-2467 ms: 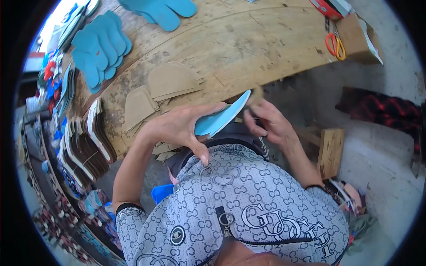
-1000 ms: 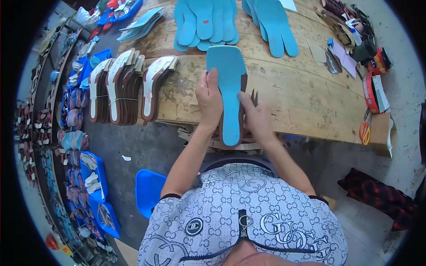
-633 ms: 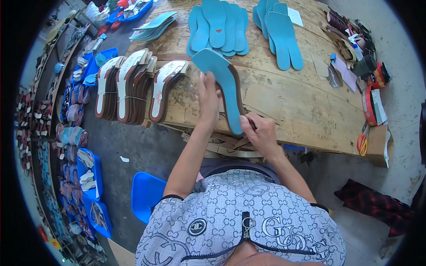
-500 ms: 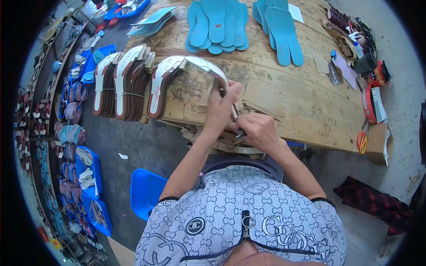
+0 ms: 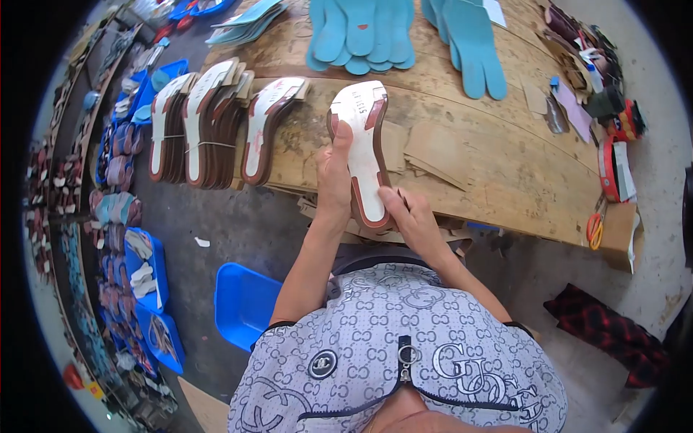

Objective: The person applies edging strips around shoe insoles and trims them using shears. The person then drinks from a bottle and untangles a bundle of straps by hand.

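Observation:
A shoe insole with a white printed face and red-brown edges is held up over the table's front edge, its face toward me. My left hand is closed on its left side, with the thumb on the white face. My right hand grips the lower, narrow end from the right. Something thin and dark shows by the right fingers, too small to name. Left of my hands stand bundles of similar insoles, some tied with string, and a smaller stack.
Blue-green sole-shaped pieces lie at the back of the wooden table. Brown cardboard sheets are right of the insole. Orange-handled scissors hang by the right corner. A blue bin stands on the floor.
The insole has turned from edge-on to showing its white face. My left hand has moved slightly left and down its side; my right hand stays at the lower end.

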`<action>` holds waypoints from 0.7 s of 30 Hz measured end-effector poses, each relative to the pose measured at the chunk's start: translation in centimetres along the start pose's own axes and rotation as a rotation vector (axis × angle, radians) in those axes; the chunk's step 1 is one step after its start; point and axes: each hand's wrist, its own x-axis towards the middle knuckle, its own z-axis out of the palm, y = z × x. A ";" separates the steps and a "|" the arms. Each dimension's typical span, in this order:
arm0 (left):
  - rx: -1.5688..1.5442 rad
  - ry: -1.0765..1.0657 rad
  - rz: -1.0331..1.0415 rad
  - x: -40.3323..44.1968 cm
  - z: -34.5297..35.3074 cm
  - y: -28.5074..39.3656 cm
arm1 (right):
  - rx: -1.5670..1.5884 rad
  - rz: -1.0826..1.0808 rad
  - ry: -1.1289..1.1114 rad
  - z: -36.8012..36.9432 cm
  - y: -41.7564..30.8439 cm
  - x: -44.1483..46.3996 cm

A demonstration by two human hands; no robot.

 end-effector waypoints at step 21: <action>-0.145 -0.086 0.024 -4.4 -7.6 2.3 | -0.894 -0.608 0.072 -1.5 1.2 7.5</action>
